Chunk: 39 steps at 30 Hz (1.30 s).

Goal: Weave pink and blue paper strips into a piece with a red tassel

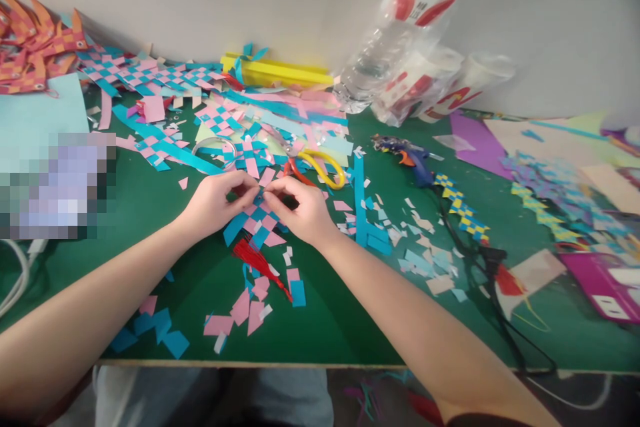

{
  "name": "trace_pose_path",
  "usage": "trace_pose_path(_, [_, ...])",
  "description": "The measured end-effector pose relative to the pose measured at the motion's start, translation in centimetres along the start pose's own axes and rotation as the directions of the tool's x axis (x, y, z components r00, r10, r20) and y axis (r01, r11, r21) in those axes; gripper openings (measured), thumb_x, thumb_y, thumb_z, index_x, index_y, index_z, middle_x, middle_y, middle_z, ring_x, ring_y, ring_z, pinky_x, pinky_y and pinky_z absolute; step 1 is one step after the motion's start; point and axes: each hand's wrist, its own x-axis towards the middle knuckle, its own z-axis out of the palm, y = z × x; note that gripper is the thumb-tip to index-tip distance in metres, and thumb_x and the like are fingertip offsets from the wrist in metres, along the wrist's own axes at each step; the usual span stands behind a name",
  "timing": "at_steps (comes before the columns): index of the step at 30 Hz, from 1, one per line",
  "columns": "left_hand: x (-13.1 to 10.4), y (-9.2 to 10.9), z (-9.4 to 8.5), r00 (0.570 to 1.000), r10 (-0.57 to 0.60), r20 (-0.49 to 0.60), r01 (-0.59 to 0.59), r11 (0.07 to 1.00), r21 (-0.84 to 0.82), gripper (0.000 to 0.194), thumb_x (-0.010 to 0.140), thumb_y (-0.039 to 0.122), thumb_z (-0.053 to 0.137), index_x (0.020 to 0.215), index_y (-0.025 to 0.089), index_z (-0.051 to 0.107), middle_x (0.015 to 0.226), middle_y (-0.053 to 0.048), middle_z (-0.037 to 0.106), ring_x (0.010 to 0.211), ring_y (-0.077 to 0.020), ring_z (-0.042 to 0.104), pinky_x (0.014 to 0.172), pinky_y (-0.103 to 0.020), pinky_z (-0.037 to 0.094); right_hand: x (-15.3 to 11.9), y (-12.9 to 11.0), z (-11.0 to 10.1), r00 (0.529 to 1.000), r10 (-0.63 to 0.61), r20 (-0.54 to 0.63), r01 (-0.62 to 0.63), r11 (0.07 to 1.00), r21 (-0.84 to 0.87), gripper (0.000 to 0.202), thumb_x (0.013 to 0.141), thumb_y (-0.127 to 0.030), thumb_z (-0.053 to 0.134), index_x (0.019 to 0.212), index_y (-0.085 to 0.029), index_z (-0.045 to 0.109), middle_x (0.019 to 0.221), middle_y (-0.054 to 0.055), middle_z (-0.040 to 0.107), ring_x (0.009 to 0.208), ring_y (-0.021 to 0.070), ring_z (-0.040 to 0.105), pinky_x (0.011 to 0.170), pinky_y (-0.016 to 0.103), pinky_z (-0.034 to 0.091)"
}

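Between my hands lies a pink and blue woven paper piece [262, 217], checkered, with pointed ends spreading toward me. My left hand [213, 207] pinches its far edge, thumb and forefinger together. Close beside it, my right hand [305, 210] is also closed in a pinch on that edge. The fingertips almost meet, and they cover part of the paper. A red tassel [255, 259] rests just below the woven piece. Past my right hand lie scissors with a yellow and red handle [325, 169]. A clear tape roll [215, 152] sits beyond my left hand.
Paper scraps [240, 307] litter the green table [340, 307]. A hot glue gun [413, 157] with a black cord lies right of centre. Plastic bottles [395, 33] and paper cups [463, 83] stand behind. Orange woven paper fish [45, 47] are piled far left, above a blurred phone [60, 187].
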Motion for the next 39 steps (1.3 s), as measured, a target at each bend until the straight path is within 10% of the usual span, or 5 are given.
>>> trace_pose_path(39, [0.06, 0.23, -0.07, 1.000, -0.017, -0.020, 0.017, 0.999, 0.035, 0.019, 0.086, 0.030, 0.054, 0.080, 0.015, 0.066, 0.078, -0.003, 0.071, 0.065, -0.0110, 0.061, 0.065, -0.022, 0.050, -0.05, -0.06, -0.09, 1.000, -0.002, 0.020, 0.002, 1.000, 0.005, 0.013, 0.091, -0.031, 0.055, 0.085, -0.021, 0.061, 0.072, -0.002, 0.068, 0.061, 0.0097, 0.060, 0.059, 0.024, 0.049])
